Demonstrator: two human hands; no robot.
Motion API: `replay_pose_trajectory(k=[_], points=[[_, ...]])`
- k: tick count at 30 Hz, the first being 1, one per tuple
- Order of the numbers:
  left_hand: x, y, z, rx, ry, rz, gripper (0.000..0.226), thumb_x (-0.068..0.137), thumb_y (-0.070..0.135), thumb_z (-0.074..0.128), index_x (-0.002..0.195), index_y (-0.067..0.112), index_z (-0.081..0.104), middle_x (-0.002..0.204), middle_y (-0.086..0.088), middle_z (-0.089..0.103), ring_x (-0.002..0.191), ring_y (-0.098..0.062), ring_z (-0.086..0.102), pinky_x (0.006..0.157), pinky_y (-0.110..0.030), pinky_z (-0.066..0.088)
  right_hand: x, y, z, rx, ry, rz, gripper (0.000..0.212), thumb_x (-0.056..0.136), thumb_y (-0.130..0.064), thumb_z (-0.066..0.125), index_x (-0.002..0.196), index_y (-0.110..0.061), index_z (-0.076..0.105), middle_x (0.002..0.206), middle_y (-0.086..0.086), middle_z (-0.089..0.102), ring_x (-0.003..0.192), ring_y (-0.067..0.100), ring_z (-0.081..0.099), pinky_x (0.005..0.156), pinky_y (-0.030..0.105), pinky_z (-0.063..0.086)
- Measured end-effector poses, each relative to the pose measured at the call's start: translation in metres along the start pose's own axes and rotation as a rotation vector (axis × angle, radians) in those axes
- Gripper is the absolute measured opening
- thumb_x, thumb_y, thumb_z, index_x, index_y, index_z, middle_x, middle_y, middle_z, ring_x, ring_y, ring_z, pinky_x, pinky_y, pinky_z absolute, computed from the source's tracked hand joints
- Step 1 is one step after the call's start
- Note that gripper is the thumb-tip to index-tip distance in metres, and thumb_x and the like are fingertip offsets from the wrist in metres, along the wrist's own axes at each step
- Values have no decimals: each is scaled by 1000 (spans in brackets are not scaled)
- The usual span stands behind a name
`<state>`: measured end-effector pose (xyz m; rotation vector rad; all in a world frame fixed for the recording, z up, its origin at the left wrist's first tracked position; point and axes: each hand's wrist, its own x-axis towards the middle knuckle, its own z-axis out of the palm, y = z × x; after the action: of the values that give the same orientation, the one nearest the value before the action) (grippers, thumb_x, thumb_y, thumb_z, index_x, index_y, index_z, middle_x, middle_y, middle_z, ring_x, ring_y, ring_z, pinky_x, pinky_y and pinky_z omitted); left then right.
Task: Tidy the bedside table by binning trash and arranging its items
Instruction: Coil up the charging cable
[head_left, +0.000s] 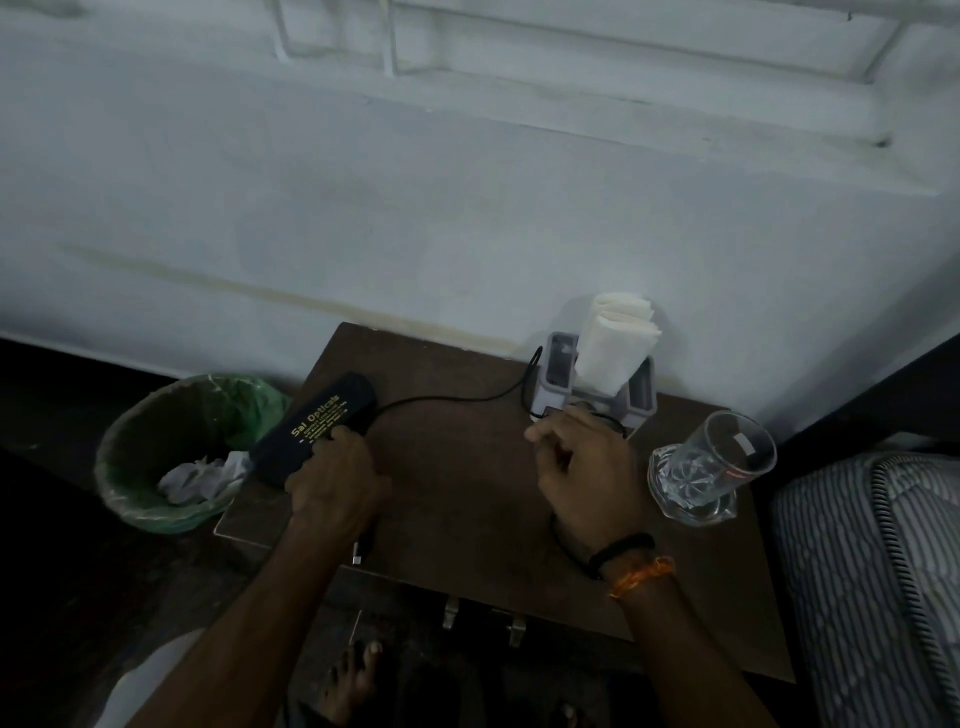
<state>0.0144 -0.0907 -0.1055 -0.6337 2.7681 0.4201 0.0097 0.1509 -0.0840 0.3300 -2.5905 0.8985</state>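
Note:
A black spectacle case (311, 426) with gold lettering lies at the left edge of the dark wooden bedside table (457, 467). My left hand (335, 483) grips its near end. A thin black cable (452, 399) runs from under the case across the table to a grey organizer (558, 382) at the back, which holds folded white tissues (615, 340). My right hand (584, 467) is closed on the cable just in front of the organizer. The cable's plug end (361, 553) lies near the front edge. A clear glass (709, 467) stands right of my right hand.
A bin (161, 447) with a green liner and crumpled white paper inside stands on the floor left of the table. A striped mattress (872, 571) borders the right side. A pale wall rises behind. My bare foot (348, 686) is below the table's front edge.

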Motion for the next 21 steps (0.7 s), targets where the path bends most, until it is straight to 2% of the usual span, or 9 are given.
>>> replay_pose_trajectory(k=[3,6,8,11,13,15,17,19,21], points=[[-3,-5,1,18,-79,-51,62,81,46,69,125,5,51,126,-17,57,115,-37,58,91,-46,47,-16,-12,-3,46,-40,63,20,82,-4,65,84,-23,72,91,-12,68,76,4,62,71,25,53],[-3,-5,0,-46,-70,-19,41,83,30,62,116,7,57,121,-16,60,110,-38,60,90,-45,47,-38,-18,-3,79,-91,82,20,82,-6,66,84,-26,70,89,-15,66,75,1,62,70,27,54],[-1,-6,-1,-149,-68,3,30,81,27,63,102,7,57,112,-16,63,102,-38,62,87,-43,49,-49,-20,-2,87,-116,84,20,82,-6,67,84,-26,70,87,-15,65,74,1,62,68,27,54],[0,-5,-7,-434,-71,97,34,80,35,73,76,5,57,81,-9,68,77,-26,65,68,-33,51,-51,-20,-3,92,-127,97,20,82,-6,67,86,-25,71,89,-15,66,75,0,63,69,25,54],[-8,2,-19,-673,-88,203,36,82,33,76,68,5,57,59,-2,62,56,-18,59,53,-26,46,-46,-21,-4,97,-125,104,19,84,-8,67,92,-25,72,92,-15,66,79,0,64,72,22,54],[-15,10,-33,-882,-156,324,40,81,30,78,67,1,54,54,-5,59,50,-20,53,47,-27,44,-39,-22,-3,101,-111,100,21,86,-10,66,101,-24,72,98,-14,66,85,-1,63,77,21,54],[-21,16,-45,-1005,-207,454,42,76,35,79,69,0,58,72,-22,67,57,-29,55,56,-34,45,-31,-25,-1,123,-90,91,27,89,-14,66,114,-25,68,107,-12,64,93,-1,62,81,23,54],[-28,23,-53,-1046,-267,557,28,76,35,77,71,9,66,87,-31,68,70,-46,62,66,-39,47,-19,-26,1,117,-71,79,36,91,-20,66,126,-26,61,116,-11,61,94,1,61,83,24,53],[-38,31,-59,-1077,-348,691,16,81,22,73,82,6,70,84,-22,73,80,-37,69,79,-37,52,-6,-27,3,125,-59,70,44,92,-23,66,134,-24,54,124,-10,57,96,-4,58,86,18,49]])
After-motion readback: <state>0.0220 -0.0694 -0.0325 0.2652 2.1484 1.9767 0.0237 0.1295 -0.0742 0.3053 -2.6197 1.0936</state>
